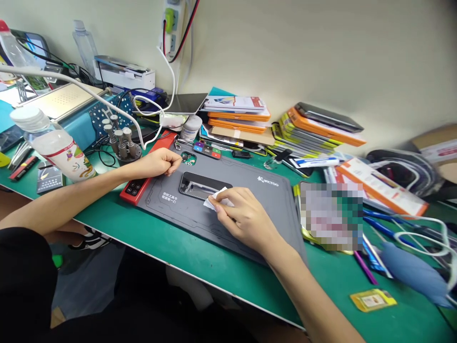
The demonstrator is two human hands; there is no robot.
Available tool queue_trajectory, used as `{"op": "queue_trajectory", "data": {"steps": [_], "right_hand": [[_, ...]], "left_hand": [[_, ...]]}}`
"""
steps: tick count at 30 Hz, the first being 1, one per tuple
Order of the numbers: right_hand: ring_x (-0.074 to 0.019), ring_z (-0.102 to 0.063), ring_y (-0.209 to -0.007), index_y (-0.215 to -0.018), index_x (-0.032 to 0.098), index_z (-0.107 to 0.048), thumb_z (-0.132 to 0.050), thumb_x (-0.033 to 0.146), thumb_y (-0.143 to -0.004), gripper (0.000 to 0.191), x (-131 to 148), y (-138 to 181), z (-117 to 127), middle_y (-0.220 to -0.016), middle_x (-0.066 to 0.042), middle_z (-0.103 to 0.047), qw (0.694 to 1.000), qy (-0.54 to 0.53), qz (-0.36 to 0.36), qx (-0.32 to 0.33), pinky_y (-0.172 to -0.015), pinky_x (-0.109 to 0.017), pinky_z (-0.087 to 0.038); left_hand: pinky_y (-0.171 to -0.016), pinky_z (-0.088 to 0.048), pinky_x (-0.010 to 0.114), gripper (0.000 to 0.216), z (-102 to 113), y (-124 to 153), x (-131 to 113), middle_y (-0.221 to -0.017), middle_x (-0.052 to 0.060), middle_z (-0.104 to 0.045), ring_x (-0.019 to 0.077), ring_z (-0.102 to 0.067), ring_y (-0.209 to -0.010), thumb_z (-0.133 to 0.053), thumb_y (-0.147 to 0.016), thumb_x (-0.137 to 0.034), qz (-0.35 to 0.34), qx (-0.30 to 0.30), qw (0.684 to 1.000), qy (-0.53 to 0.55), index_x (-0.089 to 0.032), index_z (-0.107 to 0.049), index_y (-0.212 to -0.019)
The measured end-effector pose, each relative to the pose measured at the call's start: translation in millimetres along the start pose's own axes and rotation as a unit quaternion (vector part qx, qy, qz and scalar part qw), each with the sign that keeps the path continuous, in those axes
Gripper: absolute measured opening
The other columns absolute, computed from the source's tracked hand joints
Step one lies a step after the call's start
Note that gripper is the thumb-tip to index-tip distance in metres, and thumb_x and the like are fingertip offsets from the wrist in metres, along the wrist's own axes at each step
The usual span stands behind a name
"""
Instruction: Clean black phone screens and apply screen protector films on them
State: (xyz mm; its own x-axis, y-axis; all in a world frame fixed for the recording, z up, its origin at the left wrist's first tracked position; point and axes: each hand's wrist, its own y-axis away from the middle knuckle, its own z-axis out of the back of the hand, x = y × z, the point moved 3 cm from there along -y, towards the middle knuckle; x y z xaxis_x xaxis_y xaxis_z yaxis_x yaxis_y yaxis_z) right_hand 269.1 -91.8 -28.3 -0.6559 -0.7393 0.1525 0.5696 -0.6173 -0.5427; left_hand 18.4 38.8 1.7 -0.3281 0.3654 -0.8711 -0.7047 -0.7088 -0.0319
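A phone (200,185) lies face up on a grey work mat (250,190) in the middle of the green table. My right hand (243,216) pinches a small white wipe (214,200) and presses it against the phone's near right corner. My left hand (159,162) rests curled on the mat's far left edge, its fingers closed near a small key ring (177,143); what it holds, if anything, is hidden. A red device with buttons (141,178) lies just under that wrist.
A plastic water bottle (53,145) lies at the left. Grey cylinder tools (119,138) and white cables (107,102) stand behind the left hand. Stacks of orange and yellow boxes (314,128) line the wall. Pens, packets and a blue blower (414,271) crowd the right.
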Motion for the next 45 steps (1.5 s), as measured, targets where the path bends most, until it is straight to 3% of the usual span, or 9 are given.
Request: {"op": "queue_trajectory", "data": {"steps": [10,20,24,32,40,45], "right_hand": [[-0.0242,-0.067,-0.1,-0.099,0.022,-0.08,-0.055,0.02,-0.108,0.026,11,-23,-13,-0.104,-0.009,-0.077,0.999,-0.013,0.008,0.031,-0.091,-0.045,-0.054],[-0.0252,-0.066,-0.104,-0.105,0.02,-0.081,-0.053,0.023,-0.109,0.029,20,-48,-29,-0.106,-0.01,-0.076,0.998,-0.022,0.033,0.048,-0.094,-0.044,-0.054],[-0.0249,-0.067,-0.103,-0.113,0.02,-0.079,-0.053,0.021,-0.109,0.027,16,-35,-20,-0.106,-0.01,-0.077,0.999,-0.004,0.034,0.041,-0.093,-0.044,-0.055],[-0.0269,-0.069,-0.103,-0.132,0.026,-0.075,-0.056,0.018,-0.106,0.033,-11,26,11,-0.108,-0.01,-0.076,1.0,0.017,-0.017,-0.001,-0.087,-0.046,-0.055],[-0.0271,-0.067,-0.099,-0.126,0.02,-0.075,-0.054,0.016,-0.106,0.029,5,15,5,-0.102,-0.01,-0.075,0.998,0.061,-0.012,-0.017,-0.085,-0.046,-0.053],[-0.0276,-0.067,-0.101,-0.126,0.021,-0.074,-0.053,0.017,-0.107,0.029,5,27,12,-0.108,-0.011,-0.075,0.995,0.094,-0.043,-0.01,-0.086,-0.045,-0.054]], "left_hand": [[-0.055,-0.031,0.024,0.012,-1,0,1,-0.058,0.0,-0.055,0.0106,-0.046,-0.057,-0.042,-0.054,-0.011,-0.008,0.0,1.0,-0.001,-0.018,-0.052,-0.057],[-0.055,-0.03,0.024,0.01,0,-1,7,-0.057,-0.001,-0.053,0.0102,-0.043,-0.055,-0.043,-0.057,-0.013,-0.018,0.003,1.0,0.003,-0.018,-0.052,-0.058],[-0.055,-0.03,0.025,0.01,1,1,7,-0.057,-0.001,-0.052,0.0108,-0.044,-0.056,-0.042,-0.057,-0.015,-0.02,0.004,1.0,-0.005,-0.018,-0.051,-0.058],[-0.056,-0.03,0.026,0.009,0,3,9,-0.059,0.0,-0.052,0.0116,-0.045,-0.057,-0.043,-0.058,-0.014,-0.019,0.006,1.0,-0.024,-0.018,-0.051,-0.058],[-0.057,-0.032,0.026,0.01,0,0,9,-0.057,-0.001,-0.053,0.0115,-0.047,-0.057,-0.042,-0.057,-0.015,-0.018,0.007,1.0,-0.002,-0.019,-0.051,-0.057],[-0.056,-0.03,0.025,0.009,1,1,6,-0.058,0.0,-0.055,0.011,-0.046,-0.057,-0.043,-0.056,-0.014,-0.001,0.006,1.0,0.009,-0.019,-0.05,-0.058]]}}
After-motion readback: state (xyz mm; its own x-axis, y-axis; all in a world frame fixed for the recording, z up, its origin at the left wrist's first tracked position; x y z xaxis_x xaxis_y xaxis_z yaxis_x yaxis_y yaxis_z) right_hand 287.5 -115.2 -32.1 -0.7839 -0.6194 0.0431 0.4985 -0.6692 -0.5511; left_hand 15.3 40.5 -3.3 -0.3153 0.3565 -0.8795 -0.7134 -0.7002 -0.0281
